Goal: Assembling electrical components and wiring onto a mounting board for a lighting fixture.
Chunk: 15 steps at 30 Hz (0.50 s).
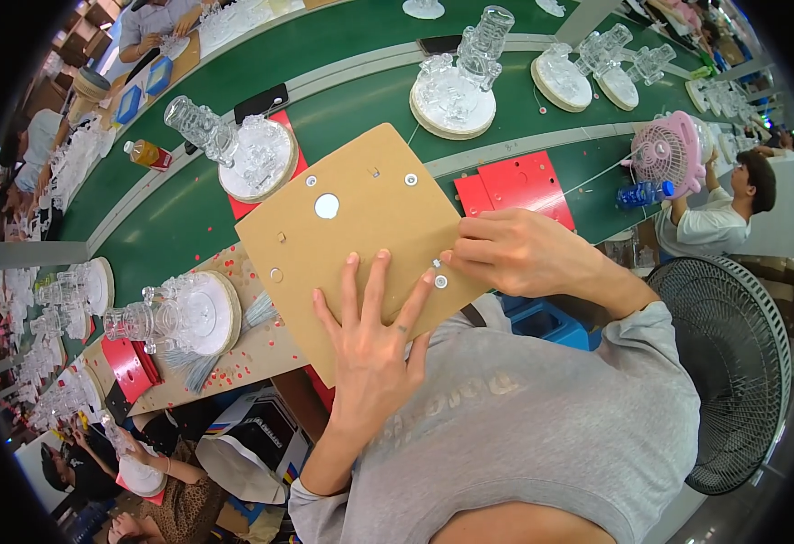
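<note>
A tan fibreboard panel point(311, 249) with rounded corners is tilted in front of my body. It has a large round hole point(326, 207), a few round metal fittings and some small metal tabs point(374, 172). My left hand point(370, 354) lies flat on the panel, its fingers spread. Near the panel's right edge, my right hand point(519, 254) is closed in a pinch beside a small silvery piece point(436, 263). Its fingers hide whatever is between them. The silvery piece sits close to my left index fingertip, just above a round metal fitting point(441, 282).
Clear plastic assemblies on round white bases point(202, 313) stand around the green conveyor point(156, 245). Red plates point(528, 186) lie beyond my right hand. A pink fan point(664, 150), a blue bottle point(642, 193) and a large black fan point(723, 372) are at the right. Several people work nearby.
</note>
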Available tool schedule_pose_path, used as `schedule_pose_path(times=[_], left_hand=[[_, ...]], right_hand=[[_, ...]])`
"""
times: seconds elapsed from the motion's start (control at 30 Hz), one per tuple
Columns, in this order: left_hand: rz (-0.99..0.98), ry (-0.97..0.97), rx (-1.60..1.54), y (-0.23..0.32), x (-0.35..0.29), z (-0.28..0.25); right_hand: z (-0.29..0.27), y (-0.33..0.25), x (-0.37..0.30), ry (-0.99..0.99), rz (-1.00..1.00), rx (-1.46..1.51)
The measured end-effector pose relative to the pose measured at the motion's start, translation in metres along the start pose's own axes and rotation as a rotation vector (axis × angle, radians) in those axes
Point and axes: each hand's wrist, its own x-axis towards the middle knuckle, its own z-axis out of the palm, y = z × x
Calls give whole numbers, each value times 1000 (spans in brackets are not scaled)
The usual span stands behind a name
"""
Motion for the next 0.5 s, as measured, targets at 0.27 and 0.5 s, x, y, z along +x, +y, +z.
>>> schedule_pose_path(times=[0.27,0.5], left_hand=[[7,16,3,-2,2,1],[8,29,8,-4,5,0]], right_hand=[[7,3,2,114,-34,-66],[6,0,4,70,-45,-92]])
